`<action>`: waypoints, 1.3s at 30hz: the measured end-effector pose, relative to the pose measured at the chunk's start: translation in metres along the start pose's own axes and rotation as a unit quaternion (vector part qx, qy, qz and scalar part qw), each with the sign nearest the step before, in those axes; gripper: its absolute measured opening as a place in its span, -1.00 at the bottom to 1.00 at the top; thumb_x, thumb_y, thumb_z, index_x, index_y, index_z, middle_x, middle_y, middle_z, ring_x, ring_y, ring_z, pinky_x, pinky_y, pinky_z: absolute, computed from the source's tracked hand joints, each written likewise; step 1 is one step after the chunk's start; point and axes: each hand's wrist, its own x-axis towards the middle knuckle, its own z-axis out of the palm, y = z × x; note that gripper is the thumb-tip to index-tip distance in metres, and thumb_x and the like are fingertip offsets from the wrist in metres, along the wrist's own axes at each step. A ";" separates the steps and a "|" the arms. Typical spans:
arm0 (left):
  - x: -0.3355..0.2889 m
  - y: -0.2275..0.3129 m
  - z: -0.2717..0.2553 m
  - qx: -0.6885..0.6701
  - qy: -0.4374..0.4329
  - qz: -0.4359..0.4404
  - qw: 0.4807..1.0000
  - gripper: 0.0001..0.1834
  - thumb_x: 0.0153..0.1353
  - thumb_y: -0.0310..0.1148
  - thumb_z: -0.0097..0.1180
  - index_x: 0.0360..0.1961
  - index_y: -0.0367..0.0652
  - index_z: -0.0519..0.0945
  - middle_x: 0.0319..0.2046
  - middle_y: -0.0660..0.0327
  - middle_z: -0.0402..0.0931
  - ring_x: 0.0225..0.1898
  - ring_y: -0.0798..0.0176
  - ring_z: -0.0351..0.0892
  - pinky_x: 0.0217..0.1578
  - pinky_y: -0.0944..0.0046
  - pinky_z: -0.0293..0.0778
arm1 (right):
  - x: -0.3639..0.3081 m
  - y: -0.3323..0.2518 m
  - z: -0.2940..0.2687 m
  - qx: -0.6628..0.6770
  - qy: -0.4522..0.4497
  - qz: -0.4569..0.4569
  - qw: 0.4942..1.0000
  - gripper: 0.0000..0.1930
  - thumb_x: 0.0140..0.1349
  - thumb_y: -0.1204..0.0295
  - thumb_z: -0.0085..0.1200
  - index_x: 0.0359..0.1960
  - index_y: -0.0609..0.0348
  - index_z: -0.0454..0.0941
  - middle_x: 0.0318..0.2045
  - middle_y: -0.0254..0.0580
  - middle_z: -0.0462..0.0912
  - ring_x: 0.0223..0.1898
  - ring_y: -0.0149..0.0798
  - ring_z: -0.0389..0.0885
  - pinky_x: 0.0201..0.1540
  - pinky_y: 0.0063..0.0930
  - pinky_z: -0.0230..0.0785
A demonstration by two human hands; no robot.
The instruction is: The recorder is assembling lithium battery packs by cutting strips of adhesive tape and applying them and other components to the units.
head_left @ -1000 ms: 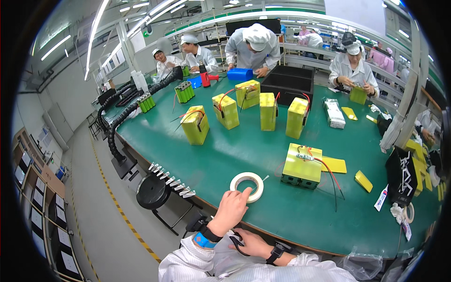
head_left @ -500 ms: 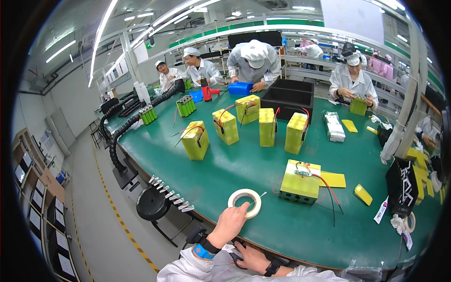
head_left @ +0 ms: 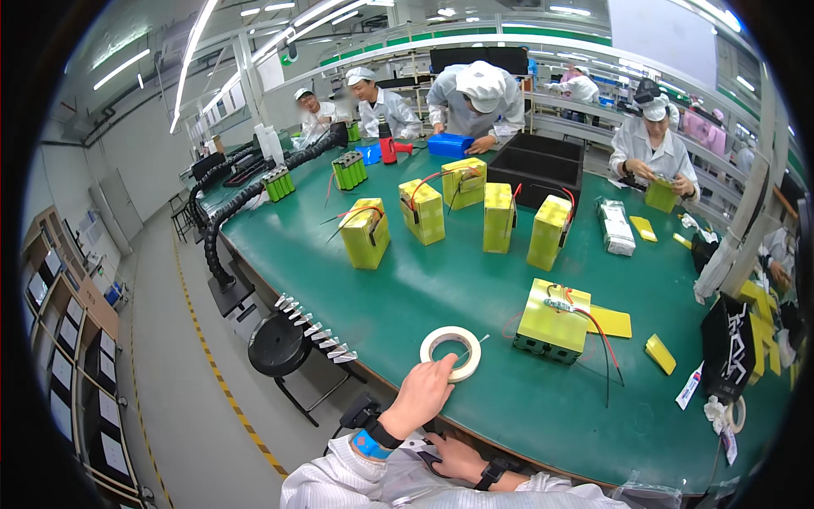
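Black stool: stood well to the left of the left hand, off the table, near a row of pale strips point(head_left: 314, 329) along the table's edge.
Standing yellow packs: five were beyond the left hand, the leftmost pack point(head_left: 365, 236) well apart from it, with leads at its top.
Left hand point(head_left: 419, 397): reached palm down, fingers bent over the near rim of the tape roll; the thumb was hidden, so whether it pinched could not be told.
Tape roll point(head_left: 426, 349): lay flat on the green table point(head_left: 339, 287), just past the left hand's knuckles, its loose end pointing away to the right. Probably light, with a firm core and slightly tacky edges; the ring wall, taken between inside and outside, looked the best hold.
Black-handled tool point(head_left: 431, 462): perhaps scissors, at the right hand's fingers, below the left wrist; likely stiff and light, best held by its loops.
Right hand point(head_left: 459, 459): appeared closed around that tool, low by the table edge.
Wired yellow pack point(head_left: 543, 316): sat beyond and right of both hands; probably heavy, with fragile leads, so best taken by its sides.
Yellow sheet point(head_left: 612, 322): lay just right of that pack, farther from the hands; likely thin.
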 end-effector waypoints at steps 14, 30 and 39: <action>-0.032 -0.009 -0.021 -0.382 0.161 -0.199 0.888 -0.72 0.31 -0.56 0.00 -0.05 -0.18 0.19 -0.07 0.01 0.56 0.04 0.21 0.52 0.10 0.20 0.36 | -0.015 0.029 0.032 -0.021 -0.011 -0.077 0.997 -0.38 -0.03 0.25 0.21 0.16 -0.03 0.40 -0.21 0.08 0.52 -0.08 0.12 0.51 -0.01 -0.13 0.38; -0.107 -0.086 -0.034 -0.530 0.308 -0.493 0.617 -0.73 0.25 -0.29 0.25 -0.49 0.00 0.40 -0.41 0.30 0.58 -0.29 0.38 0.62 -0.28 0.37 0.51 | -0.027 0.028 0.023 0.060 -0.003 -0.095 0.994 -0.45 0.03 0.19 0.32 0.08 0.08 0.49 -0.34 -0.11 0.52 -0.26 -0.11 0.51 -0.19 -0.32 0.34; -0.086 -0.113 -0.022 -0.530 0.308 -0.516 0.598 -0.72 0.22 -0.35 0.27 -0.49 0.00 0.36 -0.36 0.26 0.60 -0.29 0.33 0.65 -0.35 0.40 0.55 | -0.030 0.033 0.024 0.066 -0.010 -0.086 0.994 -0.43 0.04 0.16 0.33 0.08 0.08 0.49 -0.33 -0.10 0.53 -0.25 -0.10 0.52 -0.18 -0.31 0.35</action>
